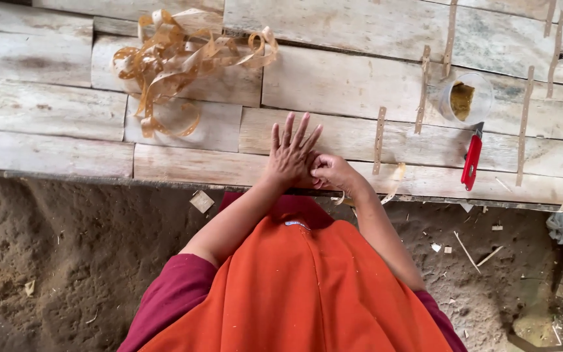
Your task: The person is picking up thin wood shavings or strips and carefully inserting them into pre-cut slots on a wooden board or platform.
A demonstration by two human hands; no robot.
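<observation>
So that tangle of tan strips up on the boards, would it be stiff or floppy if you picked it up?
Probably floppy: the tangle of strips curls in loose loops. Likely light, since the strips look thin. It might snag and lift as one clump, being intertwined.

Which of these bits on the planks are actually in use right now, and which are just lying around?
In use: left hand, fingers spread; right hand, touching it.

Lying about: tangle of tan strips, red-handled knife, clear cup, flat perforated strips.
</observation>
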